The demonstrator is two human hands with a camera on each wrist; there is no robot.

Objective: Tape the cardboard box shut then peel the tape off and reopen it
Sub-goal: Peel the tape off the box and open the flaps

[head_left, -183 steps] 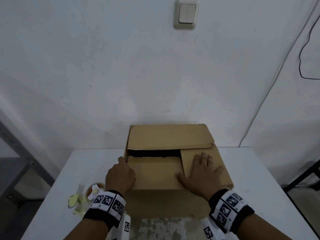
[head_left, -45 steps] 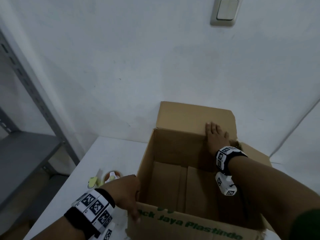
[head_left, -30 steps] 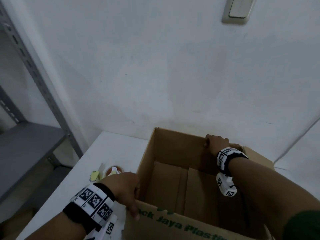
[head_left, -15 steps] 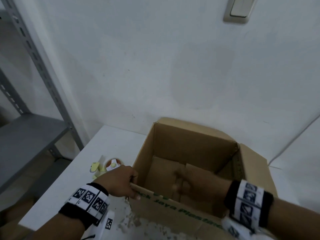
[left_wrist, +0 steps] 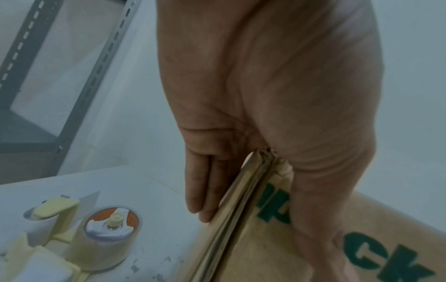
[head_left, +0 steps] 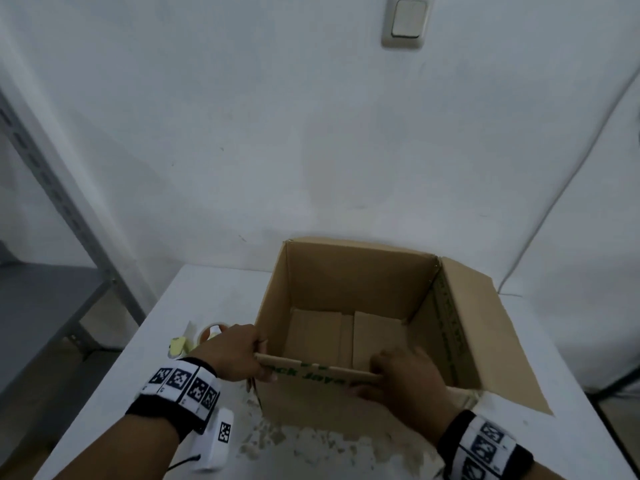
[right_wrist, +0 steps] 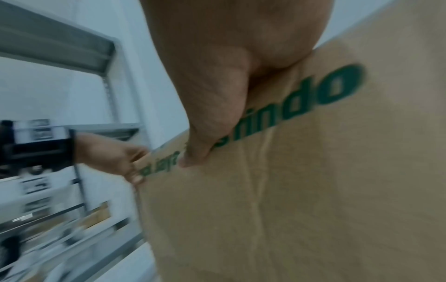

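A: What carries it all?

B: A white counter point(head_left: 162, 341), set against a pale wall point(head_left: 311, 133), its surface worn and flaky at the near edge. A grey metal shelf rack point(head_left: 52, 188) stands to the left.

A: And the cardboard box?

B: The cardboard box point(head_left: 349, 278) sits on the counter, toward its right side and close to the wall, wide open at the top. Inside, only the bottom flaps show. The right flap point(head_left: 485, 327) is folded outward and slopes down. The near flap is turned down against the front wall, which carries green print.

A: The hands?

B: The left hand point(head_left: 235, 351) holds the box's near left corner: in the left wrist view the thumb lies on the printed front and the fingers point(left_wrist: 205, 187) lie along the side, with the folded edge pinched between them. The right hand point(head_left: 405, 379) grips the near rim further right, fingers curled over into the box and thumb point(right_wrist: 212, 122) pressed on the printed face.

A: Anything smaller?

B: A tape dispenser point(left_wrist: 79, 234) with pale yellow parts and a roll of clear tape stands on the counter just left of the left hand. A light switch point(head_left: 405, 24) sits high on the wall.
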